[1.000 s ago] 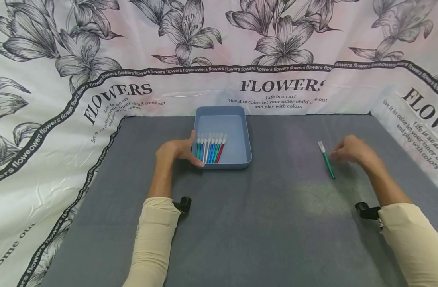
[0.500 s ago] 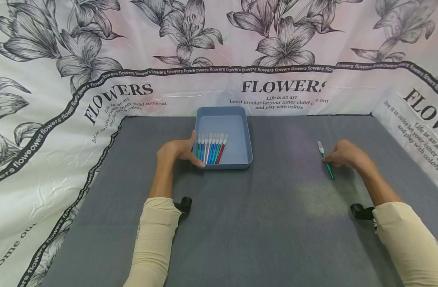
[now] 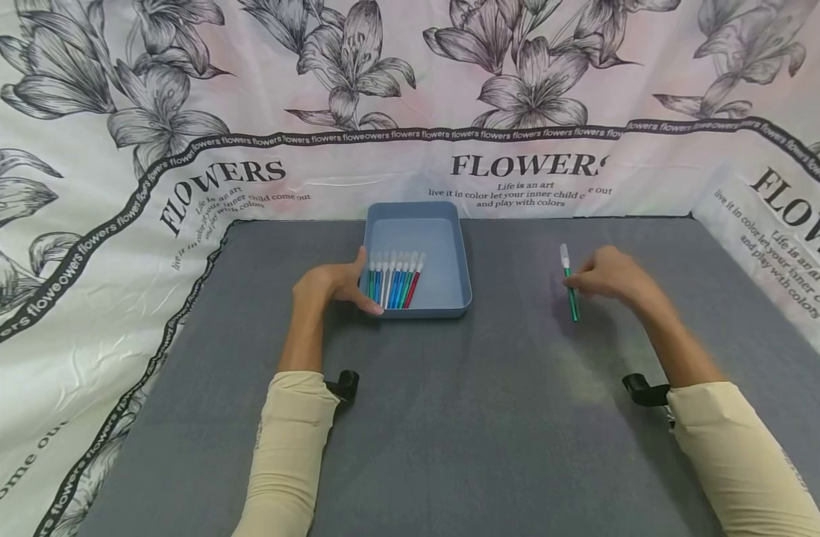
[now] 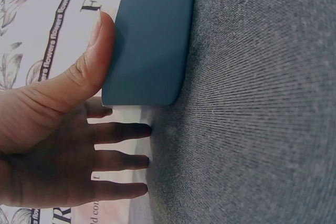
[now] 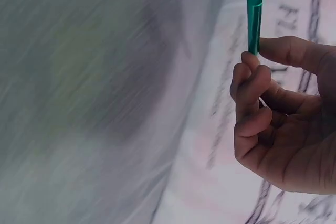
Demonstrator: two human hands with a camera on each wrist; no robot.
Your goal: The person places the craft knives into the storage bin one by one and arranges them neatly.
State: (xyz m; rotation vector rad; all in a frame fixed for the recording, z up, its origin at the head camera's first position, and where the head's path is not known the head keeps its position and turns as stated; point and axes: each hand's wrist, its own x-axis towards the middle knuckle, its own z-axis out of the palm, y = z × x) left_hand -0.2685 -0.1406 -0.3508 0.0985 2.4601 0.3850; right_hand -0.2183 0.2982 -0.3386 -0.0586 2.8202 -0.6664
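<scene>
My right hand point(image 3: 611, 272) pinches a green felt-tip pen point(image 3: 572, 302) with a whitish cap between thumb and fingers, above the grey cloth. In the right wrist view the green pen end point(image 5: 254, 22) sticks up past the thumb, and the other fingers are curled. My left hand point(image 3: 332, 286) rests at the near left corner of a blue-grey tray point(image 3: 468, 276). The left wrist view shows the thumb point(image 4: 97, 56) against the tray's outer wall point(image 4: 149, 45), with the other fingers spread straight. In the tray, several capped pens point(image 3: 399, 280), green, blue, white and red, lie side by side.
Grey cloth point(image 3: 483, 418) covers the table. A white flower-printed sheet point(image 3: 396, 171) hangs behind it and along both sides. The pens lie in the left part of the tray; its right part shows bare floor.
My right hand has reached the green pen, pinched it, lifted it off the cloth and carried it left toward the tray. The left hand and tray have stayed put.
</scene>
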